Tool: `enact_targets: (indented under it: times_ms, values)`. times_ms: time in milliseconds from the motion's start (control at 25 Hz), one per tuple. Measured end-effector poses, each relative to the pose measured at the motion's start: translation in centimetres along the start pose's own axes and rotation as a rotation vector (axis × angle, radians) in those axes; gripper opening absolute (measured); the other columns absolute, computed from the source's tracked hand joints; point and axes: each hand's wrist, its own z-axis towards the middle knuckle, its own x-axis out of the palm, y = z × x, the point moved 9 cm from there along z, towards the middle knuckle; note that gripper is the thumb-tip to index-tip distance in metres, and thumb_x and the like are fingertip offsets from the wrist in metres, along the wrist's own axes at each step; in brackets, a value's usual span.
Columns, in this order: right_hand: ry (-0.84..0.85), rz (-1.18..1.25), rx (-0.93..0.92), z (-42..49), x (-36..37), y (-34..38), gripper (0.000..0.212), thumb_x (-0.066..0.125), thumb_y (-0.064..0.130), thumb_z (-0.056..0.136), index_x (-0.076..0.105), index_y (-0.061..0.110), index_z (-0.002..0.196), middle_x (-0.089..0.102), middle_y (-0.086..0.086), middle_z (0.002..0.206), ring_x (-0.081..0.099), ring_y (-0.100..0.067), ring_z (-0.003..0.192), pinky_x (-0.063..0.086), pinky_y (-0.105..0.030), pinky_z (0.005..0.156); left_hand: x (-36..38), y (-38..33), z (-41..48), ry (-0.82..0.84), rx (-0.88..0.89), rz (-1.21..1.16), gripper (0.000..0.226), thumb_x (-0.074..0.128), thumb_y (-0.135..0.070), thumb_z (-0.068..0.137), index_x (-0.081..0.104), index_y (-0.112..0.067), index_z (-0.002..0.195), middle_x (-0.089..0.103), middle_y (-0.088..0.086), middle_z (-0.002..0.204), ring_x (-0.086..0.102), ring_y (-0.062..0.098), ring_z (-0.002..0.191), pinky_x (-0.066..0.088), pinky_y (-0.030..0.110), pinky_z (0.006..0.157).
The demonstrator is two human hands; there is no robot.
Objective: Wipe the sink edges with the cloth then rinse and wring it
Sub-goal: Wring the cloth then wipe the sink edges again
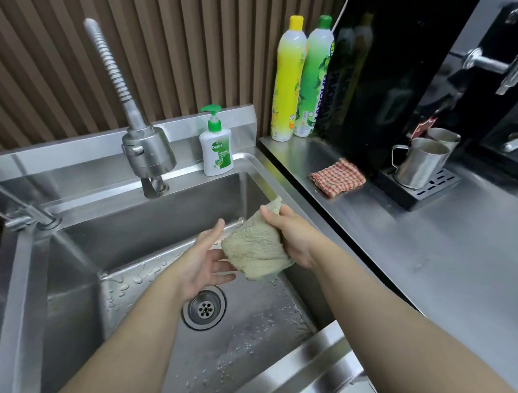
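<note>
Both hands are held over the basin of the stainless-steel sink (82,186), with the pale beige terry cloth (255,250) suspended between them, above and slightly right of the round perforated drain (204,308). The right hand (292,239) grasps the cloth: its thumb is pressed over the upper front face and a bunched corner protrudes above the fist. The fingers behind the fabric are hidden. The left hand (207,261) is released, palm turned up and toward the cloth, fingers straight; its fingertips appear to touch or slip under the cloth's lower left edge, though contact cannot be confirmed.

The cloth's long axis runs diagonally, from the upper corner at the right thumb down to the free hem hanging toward the left palm. The free end therefore lies directly ahead of the left fingers, and the left hand is judged best placed to close on it for a wringing twist.

No water is seen running from the coiled metal spray faucet (139,136), which stands behind and left of the hands. Open room exists below and to the left within the basin; the right sink edge lies just beside the right wrist.
</note>
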Motion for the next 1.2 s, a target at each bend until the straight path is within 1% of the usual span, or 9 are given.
enact_targets:
  times_ms: [160, 360, 480, 600, 680, 800, 880, 1040, 1200]
  values:
    - [-0.013, -0.083, -0.087, 0.2, -3.0, 2.0, 0.053, 0.071, -0.007, 0.074, 0.045, 0.014, 0.115, 0.066, -0.008, 0.107, 0.066, -0.024, 0.097, 0.056, -0.038, 0.081, 1.4, -3.7, 1.5, -0.148, 0.272, 0.155, 0.054, 0.069, -0.011, 0.078, 0.047, -0.017, 0.127, 0.068, 0.002, 0.096, 0.066, 0.014, 0.085, 0.050, 0.026, 0.072]
    - [-0.229, -0.362, -0.241, 2.3, -8.6, 5.1, 0.101, 0.080, 0.002, 0.067, 0.021, 0.047, 0.137, 0.061, -0.009, 0.109, 0.060, -0.022, 0.105, 0.051, -0.046, 0.092, 3.7, -7.4, 4.7, -0.308, 0.445, 0.387, 0.051, 0.071, -0.007, 0.077, 0.054, -0.026, 0.121, 0.059, 0.004, 0.078, 0.056, 0.014, 0.074, 0.046, 0.020, 0.074]
    - [-0.250, -0.807, -0.328, 3.8, -10.5, 8.3, 0.065, 0.077, 0.018, 0.075, 0.047, 0.034, 0.130, 0.055, 0.006, 0.089, 0.053, -0.016, 0.097, 0.044, -0.031, 0.083, 5.8, -9.4, 5.7, -0.409, 0.555, 0.537, 0.037, 0.073, -0.011, 0.077, 0.064, -0.027, 0.110, 0.054, 0.003, 0.074, 0.053, 0.015, 0.071, 0.041, 0.008, 0.063]
    - [-0.297, -1.229, -0.433, 5.1, -11.4, 11.4, 0.024, 0.068, 0.039, 0.081, 0.066, 0.023, 0.099, 0.047, 0.002, 0.099, 0.042, -0.018, 0.102, 0.037, -0.032, 0.085, 7.4, -12.1, 6.3, -0.536, 0.593, 0.887, 0.013, 0.070, -0.017, 0.079, 0.066, -0.021, 0.091, 0.058, 0.001, 0.084, 0.054, 0.018, 0.082, 0.037, 0.015, 0.063]
    - [-0.203, -1.060, -0.401, 5.9, -12.4, 12.3, 0.019, 0.065, 0.039, 0.084, 0.064, 0.022, 0.092, 0.044, 0.003, 0.101, 0.041, -0.011, 0.096, 0.038, -0.023, 0.077, 8.2, -12.9, 7.3, -0.485, 0.590, 0.857, 0.006, 0.066, -0.021, 0.084, 0.060, -0.020, 0.085, 0.052, -0.001, 0.096, 0.051, 0.013, 0.089, 0.038, 0.013, 0.066]
    - [-0.029, -0.432, -0.263, 6.7, -12.5, 12.3, 0.020, 0.062, 0.031, 0.089, 0.049, 0.016, 0.086, 0.051, 0.006, 0.075, 0.050, 0.002, 0.055, 0.034, -0.013, 0.042, 8.8, -11.6, 9.2, -0.341, 0.455, 0.252, 0.010, 0.056, -0.026, 0.091, 0.049, -0.026, 0.083, 0.060, -0.008, 0.091, 0.055, 0.014, 0.080, 0.046, 0.026, 0.066]
    - [-0.126, -0.451, -0.334, 7.5, -12.4, 12.8, 0.020, 0.058, 0.030, 0.091, 0.043, 0.018, 0.086, 0.052, 0.004, 0.073, 0.051, -0.008, 0.063, 0.039, -0.023, 0.052, 8.7, -11.2, 10.0, -0.461, 0.482, 0.068, 0.007, 0.050, -0.028, 0.094, 0.046, -0.027, 0.089, 0.061, -0.008, 0.085, 0.056, 0.016, 0.075, 0.051, 0.034, 0.063]
    - [-0.321, -0.829, -0.426, 8.2, -11.3, 12.5, 0.023, 0.040, 0.036, 0.098, 0.041, 0.015, 0.104, 0.055, -0.004, 0.086, 0.051, -0.024, 0.079, 0.033, -0.031, 0.065, 8.3, -12.0, 10.3, -0.886, 0.578, 0.438, 0.021, 0.038, -0.033, 0.097, 0.043, -0.017, 0.111, 0.058, 0.004, 0.087, 0.055, 0.027, 0.082, 0.043, 0.035, 0.070]
    - [-0.378, -0.689, -0.249, 9.4, -13.6, 9.4, 0.018, 0.050, 0.034, 0.094, 0.038, 0.020, 0.093, 0.052, -0.001, 0.080, 0.053, -0.025, 0.077, 0.040, -0.036, 0.063, 7.4, -12.5, 14.0, -0.726, 0.539, 0.629, 0.020, 0.052, -0.033, 0.091, 0.051, -0.018, 0.104, 0.060, 0.007, 0.085, 0.057, 0.025, 0.080, 0.037, 0.029, 0.065]
